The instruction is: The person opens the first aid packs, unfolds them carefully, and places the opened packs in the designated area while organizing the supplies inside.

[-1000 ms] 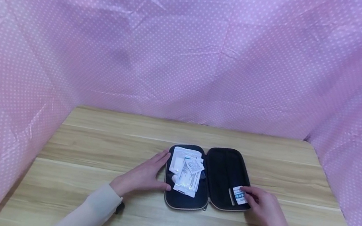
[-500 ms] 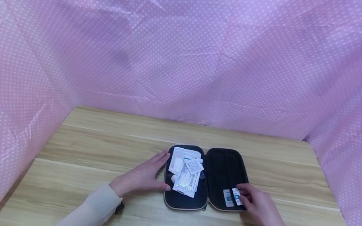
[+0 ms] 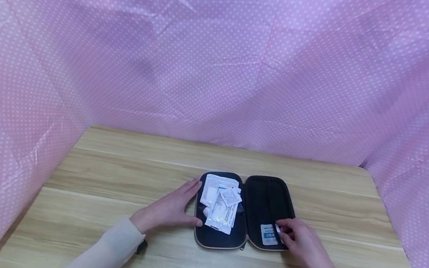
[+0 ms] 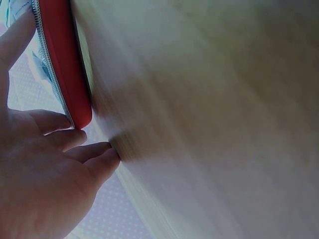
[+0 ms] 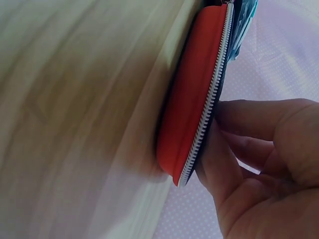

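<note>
Several packets in case, left hand loose, card in pinch of right hand

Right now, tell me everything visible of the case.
The case lies open on the table, its two rounded halves side by side, joined along the middle. It looks black inside and red outside, seemingly stiff, with silvery zipper teeth along the rims. White packets lie in the left half; a blue-and-white packet sits in the right, crossed by a dark strap. The left hand touches the left half's outer rim; the right hand pinches at the blue-and-white packet, perhaps brushing the case.
</note>
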{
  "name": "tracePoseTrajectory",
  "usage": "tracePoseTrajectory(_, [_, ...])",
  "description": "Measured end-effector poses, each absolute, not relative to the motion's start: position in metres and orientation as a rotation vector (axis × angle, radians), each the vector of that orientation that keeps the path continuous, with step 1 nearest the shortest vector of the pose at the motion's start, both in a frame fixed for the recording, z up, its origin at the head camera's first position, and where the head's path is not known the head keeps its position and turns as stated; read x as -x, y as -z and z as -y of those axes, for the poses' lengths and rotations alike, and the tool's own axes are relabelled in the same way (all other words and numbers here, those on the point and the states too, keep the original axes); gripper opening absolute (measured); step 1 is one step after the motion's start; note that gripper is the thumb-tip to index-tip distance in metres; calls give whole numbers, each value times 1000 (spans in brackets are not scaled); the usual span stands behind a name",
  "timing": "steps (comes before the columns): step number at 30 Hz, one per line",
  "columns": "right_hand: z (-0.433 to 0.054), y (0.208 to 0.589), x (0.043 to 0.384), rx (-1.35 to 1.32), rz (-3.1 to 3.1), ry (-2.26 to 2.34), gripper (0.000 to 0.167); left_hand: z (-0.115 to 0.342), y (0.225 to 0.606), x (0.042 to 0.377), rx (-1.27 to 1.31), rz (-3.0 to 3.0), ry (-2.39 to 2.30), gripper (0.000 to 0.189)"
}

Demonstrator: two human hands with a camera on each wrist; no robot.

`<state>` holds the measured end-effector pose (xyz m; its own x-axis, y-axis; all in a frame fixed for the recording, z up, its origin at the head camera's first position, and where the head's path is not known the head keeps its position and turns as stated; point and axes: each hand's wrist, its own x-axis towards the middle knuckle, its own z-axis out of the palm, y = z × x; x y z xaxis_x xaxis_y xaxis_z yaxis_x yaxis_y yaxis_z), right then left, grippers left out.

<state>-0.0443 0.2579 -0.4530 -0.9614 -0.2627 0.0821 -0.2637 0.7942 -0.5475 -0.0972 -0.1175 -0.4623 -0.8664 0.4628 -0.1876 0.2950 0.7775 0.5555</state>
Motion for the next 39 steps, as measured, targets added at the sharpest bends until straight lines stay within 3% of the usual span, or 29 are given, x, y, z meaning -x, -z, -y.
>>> tracePoseTrajectory(39, [-248,456,66,-406,3045,-932,10,119,461,96,-603,-2648,-784,113])
